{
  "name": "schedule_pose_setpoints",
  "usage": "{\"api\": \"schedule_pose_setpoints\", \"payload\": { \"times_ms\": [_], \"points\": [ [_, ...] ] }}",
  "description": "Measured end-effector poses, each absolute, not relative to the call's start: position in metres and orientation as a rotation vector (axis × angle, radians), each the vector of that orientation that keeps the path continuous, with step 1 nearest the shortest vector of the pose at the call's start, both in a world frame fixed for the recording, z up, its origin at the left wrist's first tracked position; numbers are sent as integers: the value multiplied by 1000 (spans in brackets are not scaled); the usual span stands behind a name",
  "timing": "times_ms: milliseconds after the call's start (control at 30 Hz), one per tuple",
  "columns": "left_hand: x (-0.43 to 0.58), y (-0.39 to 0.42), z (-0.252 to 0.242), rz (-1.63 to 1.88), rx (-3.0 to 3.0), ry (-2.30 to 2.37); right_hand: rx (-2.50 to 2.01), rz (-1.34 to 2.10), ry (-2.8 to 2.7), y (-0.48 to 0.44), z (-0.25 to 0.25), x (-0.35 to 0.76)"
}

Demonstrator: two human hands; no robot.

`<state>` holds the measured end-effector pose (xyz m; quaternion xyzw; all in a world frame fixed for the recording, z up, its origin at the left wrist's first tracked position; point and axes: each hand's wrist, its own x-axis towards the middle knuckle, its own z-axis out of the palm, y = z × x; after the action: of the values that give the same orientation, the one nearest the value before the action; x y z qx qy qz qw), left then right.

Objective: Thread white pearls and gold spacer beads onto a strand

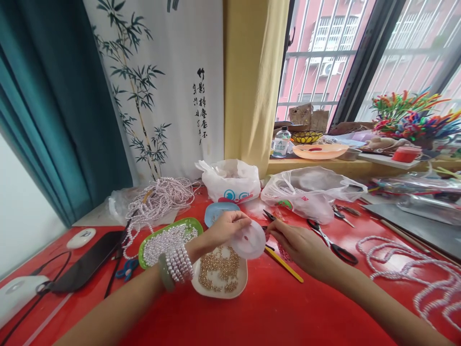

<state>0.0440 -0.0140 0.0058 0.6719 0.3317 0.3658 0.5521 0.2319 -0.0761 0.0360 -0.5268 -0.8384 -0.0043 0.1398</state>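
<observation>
So my left hand point(228, 226) had a flat, round, translucent white plastic disc point(252, 242) pinched by its edge, up off the shiny red table point(273, 307) and partly in front of a cream plastic dish point(216, 294) of small round gold beads point(218, 269). My right hand point(298, 242) had its fingers curled round a black pointed metal tool point(268, 215), mostly hidden, so I couldn't tell how its tips stood. What could've gone sideways: the disc only had that one pinch on it, so a slip would probably have dropped it on the dish and sent gold beads rolling. The dark point was also near the disc's rim, so a careless jab might've scratched it or poked me. And my left wrist, stacked with pale pink pearly bead strands point(182, 264), looked close to a bright green plastic tray point(142, 262) of pale lilac beads point(169, 247), so a sagging arm could've tipped the lot
</observation>
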Motion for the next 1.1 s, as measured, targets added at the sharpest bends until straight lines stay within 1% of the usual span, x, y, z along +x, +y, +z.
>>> {"api": "schedule_pose_setpoints", "payload": {
  "times_ms": [167, 333, 500, 567, 733, 900, 933, 1000, 1100],
  "points": [
    [48, -20, 5, 915, 1539, 873, -1366, -245, -2416, -83, 32, 232],
    [53, -23, 7, 893, 1561, 966, -1342, -451, -2445, -86, 32, 231],
    [66, -31, -1, 958, 1725, 1068, -1294, -652, -2531, -95, 13, 219],
    [72, -33, -8, 1061, 1701, 1091, -1262, -648, -2543, -101, 3, 214],
    [79, -13, -18, 1225, 1321, 1116, -1215, -549, -2437, -117, -9, 233],
    [58, 42, 2, 1411, 962, 1209, -1400, -753, -2287, -129, 4, 296],
    [53, 51, 6, 1425, 911, 1214, -1444, -752, -2255, -131, 7, 309],
    [49, 62, 11, 1416, 856, 1198, -1544, -653, -2222, -137, 13, 330],
    [60, 63, 4, 1336, 846, 1157, -1627, -450, -2144, -146, 20, 351]
  ]
}}
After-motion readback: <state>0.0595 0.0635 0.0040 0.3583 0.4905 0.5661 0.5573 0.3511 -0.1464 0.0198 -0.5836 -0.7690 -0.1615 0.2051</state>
